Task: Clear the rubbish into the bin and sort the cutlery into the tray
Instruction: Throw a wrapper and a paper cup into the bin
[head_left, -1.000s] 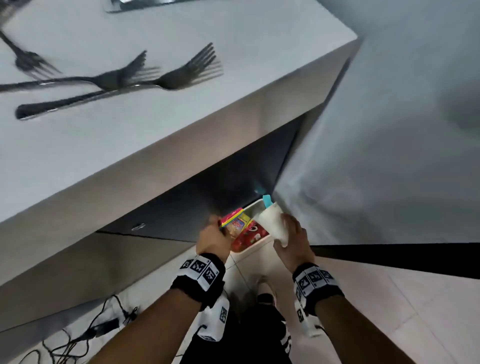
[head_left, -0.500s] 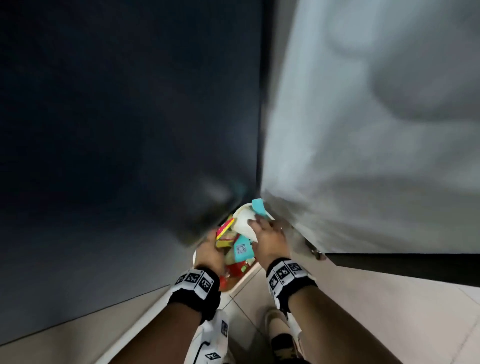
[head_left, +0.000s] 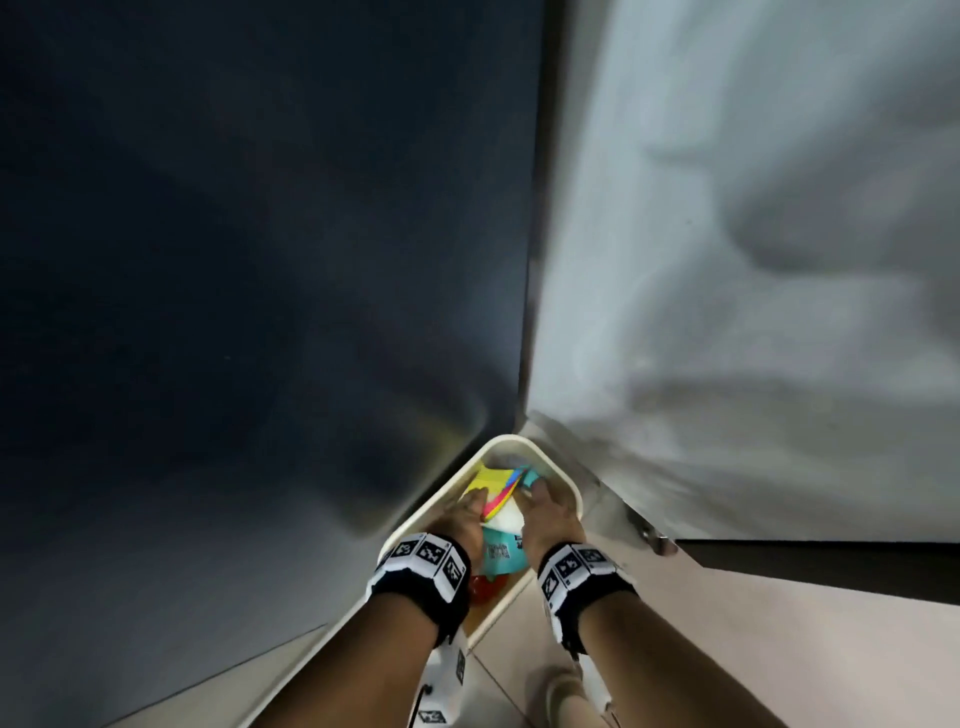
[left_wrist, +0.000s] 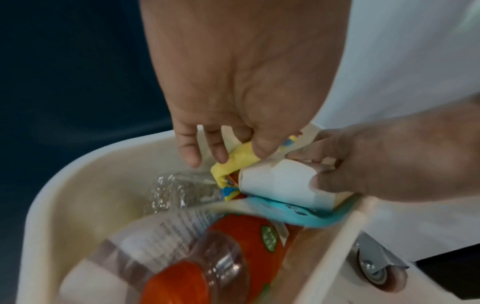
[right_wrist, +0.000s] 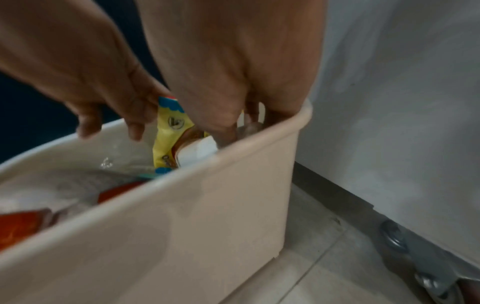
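Reaching down into the cream plastic bin (head_left: 570, 493), both hands work side by side above its contents. The left hand (left_wrist: 241, 82) pinches a crumpled yellow snack wrapper (left_wrist: 233, 162) between thumb and curled forefinger, while its other 2 visible fingers hang loosely extended over the bin. The right hand (left_wrist: 389, 162) curls its fingers and thumb around a white paper cup (left_wrist: 280, 181), which lies tilted on its side just inside the bin's rim, touching the yellow wrapper. Under the cup lies a light blue packet (left_wrist: 298, 211), and below that a red-orange snack bag (left_wrist: 249, 236). 2 clear plastic bottles are in the bin: a crushed one (left_wrist: 179, 191) near the far wall and 1 with a white label (left_wrist: 161, 244) lying across the near side. The bin stands on pale floor tiles (right_wrist: 324, 267), wedged between a dark blue panel (head_left: 260, 260) and a grey-white panel (head_left: 753, 260). 1 grey caster wheel (left_wrist: 376, 269) shows beside the bin.
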